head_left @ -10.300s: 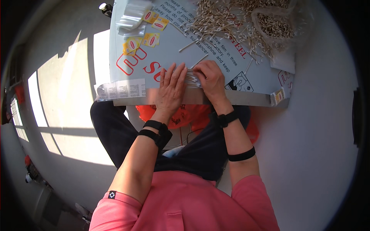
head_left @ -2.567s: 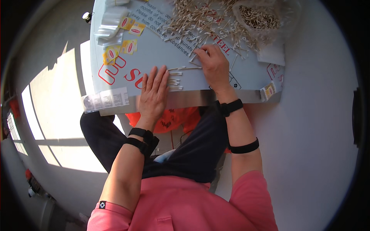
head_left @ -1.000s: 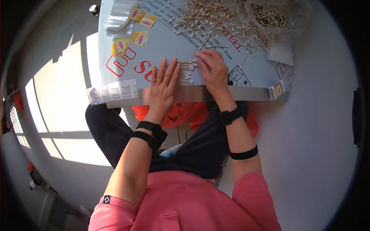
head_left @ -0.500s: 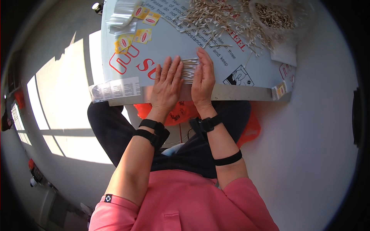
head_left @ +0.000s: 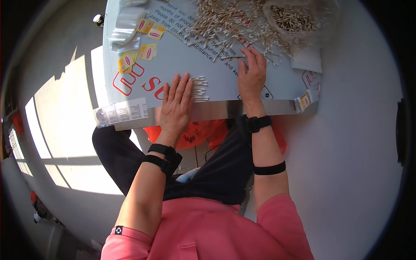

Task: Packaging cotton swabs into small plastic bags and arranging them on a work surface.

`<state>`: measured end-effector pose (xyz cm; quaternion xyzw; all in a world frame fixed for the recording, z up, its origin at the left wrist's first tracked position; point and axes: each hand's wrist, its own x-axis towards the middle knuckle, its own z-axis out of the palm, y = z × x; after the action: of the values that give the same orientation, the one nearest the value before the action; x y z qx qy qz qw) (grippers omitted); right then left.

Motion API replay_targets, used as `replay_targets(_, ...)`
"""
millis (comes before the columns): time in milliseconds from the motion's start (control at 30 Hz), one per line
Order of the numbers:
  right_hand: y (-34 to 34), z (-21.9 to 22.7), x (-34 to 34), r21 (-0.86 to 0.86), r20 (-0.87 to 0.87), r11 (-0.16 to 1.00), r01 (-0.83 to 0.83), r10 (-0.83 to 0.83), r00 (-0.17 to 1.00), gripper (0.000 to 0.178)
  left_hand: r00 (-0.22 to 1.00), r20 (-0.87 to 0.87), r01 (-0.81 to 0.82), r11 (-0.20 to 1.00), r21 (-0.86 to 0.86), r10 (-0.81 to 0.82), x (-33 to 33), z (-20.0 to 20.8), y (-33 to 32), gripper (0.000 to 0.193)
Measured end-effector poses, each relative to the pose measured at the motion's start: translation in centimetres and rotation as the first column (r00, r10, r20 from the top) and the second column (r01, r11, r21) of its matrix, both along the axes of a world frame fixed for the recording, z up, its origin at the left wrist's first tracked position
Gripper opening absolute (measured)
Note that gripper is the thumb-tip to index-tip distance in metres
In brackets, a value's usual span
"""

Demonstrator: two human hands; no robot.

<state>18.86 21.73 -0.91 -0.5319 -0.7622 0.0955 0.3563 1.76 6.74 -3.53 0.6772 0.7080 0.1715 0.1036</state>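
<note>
My left hand (head_left: 177,100) lies flat, fingers stretched out, on a row of cotton swabs (head_left: 199,88) near the table's front edge. The swab tips stick out to the right of the fingers; their other ends are hidden under the hand. To the right, my right hand (head_left: 252,74) is over the table with its fingers bent and the thumb apart from them. Nothing shows in its grip. Its fingertips are near a single swab (head_left: 232,57) at the near fringe of a large loose heap of cotton swabs (head_left: 229,19).
A clear plastic bag of swabs (head_left: 292,19) stands at the far right. Clear plastic sleeves (head_left: 125,28) and several yellow cards (head_left: 148,52) lie at the left. A printed plastic strip (head_left: 123,112) is at the front left edge, a small filled packet (head_left: 303,101) at the front right.
My right hand has left the right side of the swab row and moved right and away, toward the loose heap. My left hand stays on the row. The whole view has shifted slightly.
</note>
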Motion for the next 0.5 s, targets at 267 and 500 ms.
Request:
replay_targets(267, 2.3, -0.3, -1.9, -0.252, 0.105, 0.966, -0.057, 0.086, 0.991, 0.007, 0.999, 0.033, -0.004, 1.000, 0.011, 0.004, 0.0, 0.2, 0.0, 0.054)
replay_targets(500, 2.6, -0.1, 0.7, -0.239, -0.008, 0.971, -0.028, 0.027, 1.000, 0.009, 1.000, 0.025, -0.015, 1.000, 0.015, 0.015, -0.2, 0.2, -0.2, 0.056)
